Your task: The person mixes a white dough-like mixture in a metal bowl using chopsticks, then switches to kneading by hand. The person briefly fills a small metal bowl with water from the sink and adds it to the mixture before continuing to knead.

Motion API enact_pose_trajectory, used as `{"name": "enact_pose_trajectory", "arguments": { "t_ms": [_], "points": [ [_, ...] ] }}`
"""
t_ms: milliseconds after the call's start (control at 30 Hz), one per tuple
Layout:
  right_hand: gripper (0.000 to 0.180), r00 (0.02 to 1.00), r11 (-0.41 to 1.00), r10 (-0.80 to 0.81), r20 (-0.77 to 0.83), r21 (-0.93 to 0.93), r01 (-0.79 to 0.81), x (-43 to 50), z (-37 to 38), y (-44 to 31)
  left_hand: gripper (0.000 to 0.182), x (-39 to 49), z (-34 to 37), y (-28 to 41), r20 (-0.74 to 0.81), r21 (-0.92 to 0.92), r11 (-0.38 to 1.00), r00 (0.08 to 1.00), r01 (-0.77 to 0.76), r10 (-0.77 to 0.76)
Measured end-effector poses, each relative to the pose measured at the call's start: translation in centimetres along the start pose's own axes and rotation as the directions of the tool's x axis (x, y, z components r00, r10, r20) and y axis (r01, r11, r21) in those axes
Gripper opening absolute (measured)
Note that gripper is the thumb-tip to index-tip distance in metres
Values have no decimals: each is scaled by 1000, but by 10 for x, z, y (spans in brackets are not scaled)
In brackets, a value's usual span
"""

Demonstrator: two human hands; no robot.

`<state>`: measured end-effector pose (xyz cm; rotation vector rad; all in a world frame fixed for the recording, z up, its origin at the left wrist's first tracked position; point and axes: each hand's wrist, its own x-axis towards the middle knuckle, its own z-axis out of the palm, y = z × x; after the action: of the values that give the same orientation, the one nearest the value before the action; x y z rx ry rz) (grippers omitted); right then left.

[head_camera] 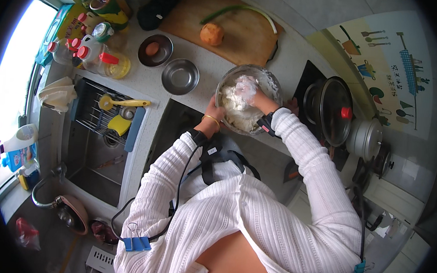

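Note:
A round mixing bowl holds white flour and lumpy dough, and flour clings to its inner wall. My left hand grips the bowl's left rim. Inside the bowl, my right hand is thickly coated in flour, its fingers curled into the dough; the fingertips are partly hidden by the coating. To the left of the mixing bowl stands a small steel bowl, and just behind that a second metal bowl contains a brown egg.
A wooden cutting board at the back carries a peeled orange vegetable and a green onion. Oil bottles crowd the left corner. The sink has a rack with a yellow sponge. At right, a glass-lidded pan sits on the stove.

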<state>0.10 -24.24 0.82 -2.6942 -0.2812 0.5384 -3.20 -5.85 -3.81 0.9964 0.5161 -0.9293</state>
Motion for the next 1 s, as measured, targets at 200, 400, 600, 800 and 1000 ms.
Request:
{"name": "enact_pose_trajectory", "arguments": {
  "t_ms": [200, 400, 600, 800, 1000],
  "points": [
    [67, 987, 988, 155, -41, 12, -155, -65, -3, -25, 66, 7, -4, 2, -19, -12, 1000, 1000, -17, 17],
    [77, 998, 949, 60, -19, -309, -63, -98, 15, -42, 66, 10, -4, -5, 22, -45, 998, 998, -54, 55],
    [77, 997, 883, 71, -42, -463, -82, -55, 25, -28, 62, 15, -5, -7, 69, -4, 992, 990, -125, 125],
    [65, 980, 796, 16, -201, -590, -134, -35, 38, -6, 65, 13, 3, 4, 86, 112, 984, 988, -135, 126],
    [62, 1000, 997, -6, -18, 78, 7, -17, 7, 39, 63, -9, 6, 17, 47, 95, 994, 997, 53, -58]
  ]
}}
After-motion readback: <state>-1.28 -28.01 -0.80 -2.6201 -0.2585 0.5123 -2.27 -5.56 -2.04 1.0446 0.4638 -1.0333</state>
